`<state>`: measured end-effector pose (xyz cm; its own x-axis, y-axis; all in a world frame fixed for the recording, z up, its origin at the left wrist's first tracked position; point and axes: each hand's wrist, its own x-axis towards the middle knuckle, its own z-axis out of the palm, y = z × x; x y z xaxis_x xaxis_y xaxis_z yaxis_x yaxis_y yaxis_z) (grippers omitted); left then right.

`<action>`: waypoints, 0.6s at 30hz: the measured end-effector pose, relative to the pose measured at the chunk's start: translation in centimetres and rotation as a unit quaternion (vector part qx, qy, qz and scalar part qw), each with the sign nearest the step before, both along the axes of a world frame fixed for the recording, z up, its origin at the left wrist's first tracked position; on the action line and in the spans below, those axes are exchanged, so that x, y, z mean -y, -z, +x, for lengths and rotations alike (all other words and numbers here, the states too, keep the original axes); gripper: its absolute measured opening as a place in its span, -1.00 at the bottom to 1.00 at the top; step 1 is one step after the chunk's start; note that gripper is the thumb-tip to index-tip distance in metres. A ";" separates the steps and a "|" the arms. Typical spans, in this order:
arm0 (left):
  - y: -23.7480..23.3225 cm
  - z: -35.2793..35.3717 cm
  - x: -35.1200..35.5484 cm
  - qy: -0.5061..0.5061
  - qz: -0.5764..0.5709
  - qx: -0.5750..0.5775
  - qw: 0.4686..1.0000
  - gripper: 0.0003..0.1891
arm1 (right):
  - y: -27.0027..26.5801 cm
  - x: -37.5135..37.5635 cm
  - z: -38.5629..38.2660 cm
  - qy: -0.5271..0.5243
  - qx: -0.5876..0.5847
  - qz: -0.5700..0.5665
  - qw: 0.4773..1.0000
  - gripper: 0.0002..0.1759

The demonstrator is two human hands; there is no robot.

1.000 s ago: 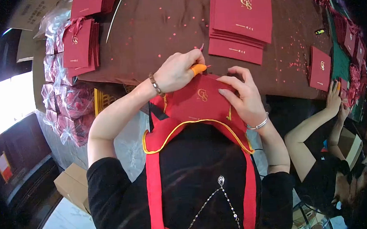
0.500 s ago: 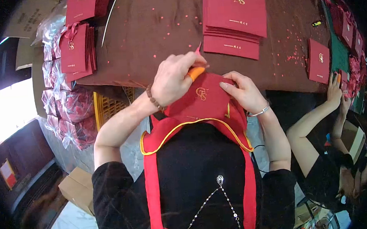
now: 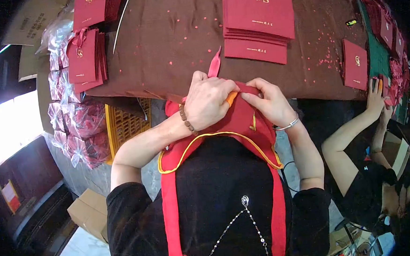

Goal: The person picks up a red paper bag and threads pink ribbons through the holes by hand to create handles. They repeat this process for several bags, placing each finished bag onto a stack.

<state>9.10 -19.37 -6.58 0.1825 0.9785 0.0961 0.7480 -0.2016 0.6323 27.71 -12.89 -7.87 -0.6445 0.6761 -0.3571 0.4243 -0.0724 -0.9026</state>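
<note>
At the near edge of the table, just off the person's chest, the left hand (image 3: 208, 102) is curled into a fist over the top edge of a red pouch (image 3: 242, 120), knuckles up. A red ribbon (image 3: 214, 64) rises from behind its fingers. The ribbon's long axis runs straight away from the person, out over the brown cloth (image 3: 171, 31), so the left hand is much the nearer to it. A small orange piece (image 3: 232, 97) shows at the thumb side; whether it is a tool or a finger cover I cannot tell.

The right hand (image 3: 271, 104) meets the left almost fingertip to fingertip. Its thumb and fingers are pinched together on the same top edge of the pouch, which hangs down from both hands toward the body.

Farther out on the cloth, well apart from the hands, lies a stack of red folders (image 3: 259, 21). A smaller pile of red bags (image 3: 84, 55) sits at the table's left end. At the far right, another person's hand (image 3: 374, 98) rests at the table edge beside a single red folder (image 3: 355, 65).
</note>
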 end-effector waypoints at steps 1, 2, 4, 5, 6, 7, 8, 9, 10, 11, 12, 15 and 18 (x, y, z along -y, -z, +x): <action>0.1 0.1 0.0 -0.003 0.015 -0.001 1.000 -0.91 | -0.3 0.0 -0.1 -0.003 0.009 0.022 1.000 -0.73; 0.1 0.1 -0.1 -0.003 0.015 -0.002 1.000 -0.91 | -0.7 0.1 -0.2 -0.007 0.017 0.044 0.999 -0.73; 0.1 0.2 -0.1 -0.007 -0.008 0.027 1.000 -0.93 | -0.7 0.2 -0.2 -0.009 0.025 0.054 0.998 -0.73; -0.1 0.2 -0.2 -0.014 -0.016 0.045 0.999 -0.94 | -0.4 0.4 -0.1 -0.007 0.009 0.089 0.996 -0.72; -0.3 0.2 -0.3 -0.014 -0.015 0.044 0.999 -0.94 | -0.2 0.5 0.0 -0.006 -0.006 0.125 0.992 -0.71; -0.6 0.1 -0.4 -0.012 -0.052 0.037 0.998 -0.92 | -0.3 0.7 -0.1 0.001 0.006 0.104 0.995 -0.72; -0.7 0.1 -0.5 -0.011 -0.089 0.030 0.996 -0.89 | -0.3 0.8 -0.1 0.001 0.004 0.104 0.995 -0.72; -0.8 0.1 -0.6 -0.015 -0.083 0.037 0.996 -0.90 | -0.2 0.9 -0.1 0.002 -0.003 0.122 0.993 -0.72; -0.8 0.3 -0.6 -0.015 -0.083 0.036 0.996 -0.90 | -0.3 1.0 -0.2 0.002 -0.011 0.140 0.990 -0.73; -0.8 0.4 -0.7 -0.028 -0.082 0.070 0.994 -0.89 | -0.5 1.1 -0.3 0.005 -0.016 0.149 0.989 -0.76; -0.8 0.5 -0.7 -0.041 -0.082 0.104 0.990 -0.89 | -0.5 1.2 -0.4 0.005 -0.017 0.149 0.989 -0.76; -1.1 0.6 -1.0 -0.055 -0.105 0.123 0.985 -0.77 | 0.0 1.6 -0.6 0.010 -0.032 0.205 0.978 -0.81; -1.4 0.8 -1.1 -0.049 -0.082 0.086 0.992 -0.65 | 0.3 1.6 -0.5 0.004 -0.058 0.220 0.974 -0.81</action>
<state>9.85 -18.30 -5.14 0.0803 0.9957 -0.0452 0.6368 -0.0164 0.7709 27.16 -14.48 -8.13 -0.6576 0.7521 0.0431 0.3187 0.3296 -0.8887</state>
